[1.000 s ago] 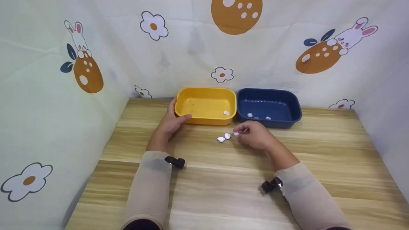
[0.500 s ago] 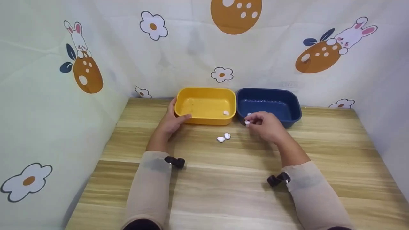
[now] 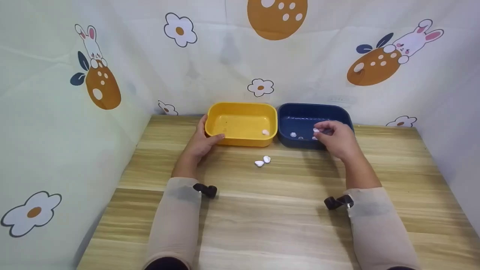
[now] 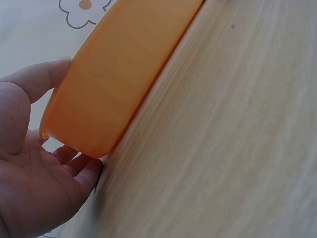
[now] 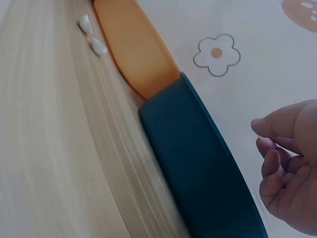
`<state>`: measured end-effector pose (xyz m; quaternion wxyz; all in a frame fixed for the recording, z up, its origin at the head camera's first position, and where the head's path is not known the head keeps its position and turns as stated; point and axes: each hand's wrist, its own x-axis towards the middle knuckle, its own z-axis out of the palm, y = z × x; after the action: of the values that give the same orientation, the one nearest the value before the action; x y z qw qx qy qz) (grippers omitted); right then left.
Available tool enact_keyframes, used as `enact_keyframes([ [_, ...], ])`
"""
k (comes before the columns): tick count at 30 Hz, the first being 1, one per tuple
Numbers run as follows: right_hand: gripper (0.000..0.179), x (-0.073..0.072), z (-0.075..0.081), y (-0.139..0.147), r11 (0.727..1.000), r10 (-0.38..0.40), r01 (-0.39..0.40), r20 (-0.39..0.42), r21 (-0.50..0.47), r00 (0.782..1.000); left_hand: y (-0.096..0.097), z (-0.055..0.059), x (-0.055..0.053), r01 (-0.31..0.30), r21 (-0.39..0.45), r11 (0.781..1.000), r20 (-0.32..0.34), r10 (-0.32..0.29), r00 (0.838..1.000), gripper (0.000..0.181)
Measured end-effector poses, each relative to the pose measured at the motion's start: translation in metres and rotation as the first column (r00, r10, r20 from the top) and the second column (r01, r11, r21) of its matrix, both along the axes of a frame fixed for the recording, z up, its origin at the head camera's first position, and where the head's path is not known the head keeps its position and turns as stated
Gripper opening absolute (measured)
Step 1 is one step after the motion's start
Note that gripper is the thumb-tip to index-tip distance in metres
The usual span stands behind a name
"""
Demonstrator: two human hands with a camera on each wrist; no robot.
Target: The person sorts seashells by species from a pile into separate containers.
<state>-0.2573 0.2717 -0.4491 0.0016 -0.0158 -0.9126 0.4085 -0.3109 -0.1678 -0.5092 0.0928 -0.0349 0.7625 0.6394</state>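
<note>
My left hand [image 3: 201, 144] grips the left end of a yellow plastic bin [image 3: 240, 141], thumb on its front rim and fingers against its end wall. A pinkish-white shell [image 3: 265, 132] lies inside that bin. Over the blue bin [image 3: 294, 143], my right hand [image 3: 340, 142] pinches a small white shell [image 3: 316, 130] between thumb and fingertips. In the right wrist view the fingers nearly hide it. Several small white pieces, one being a shell [image 3: 293, 134], lie on the blue bin's floor. Two white shells [image 3: 259, 164] rest on the table before the bins.
Both bins stand side by side, touching, at the back of the wood-grain table [image 3: 255, 217]. A patterned cloth backdrop [image 3: 225, 56] rises right behind them and along both sides. Each wrist carries a small black camera [image 3: 205, 190].
My right hand has moved right and away from me, from the table beside the loose shells to above the blue bin, carrying one shell. The left hand has stayed on the yellow bin.
</note>
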Motion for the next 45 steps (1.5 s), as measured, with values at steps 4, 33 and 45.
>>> enact_keyframes([
  [4,0.032,-0.001,-0.001,0.006,0.999,-0.031,0.031,0.008,-0.023,0.999,0.001,0.001,0.000,-0.007,-0.009,1.000,0.003,0.007,1.000,0.109],
  [33,0.031,-0.001,0.008,-0.058,0.993,0.080,-0.078,0.014,-0.087,0.997,-0.001,0.003,0.000,-0.012,-0.016,1.000,0.036,0.012,0.999,0.112],
  [45,0.029,0.002,0.011,-0.102,0.977,0.135,-0.134,-0.009,-0.165,0.991,0.000,0.004,0.002,-0.008,-0.031,0.999,0.041,0.009,0.999,0.111],
])
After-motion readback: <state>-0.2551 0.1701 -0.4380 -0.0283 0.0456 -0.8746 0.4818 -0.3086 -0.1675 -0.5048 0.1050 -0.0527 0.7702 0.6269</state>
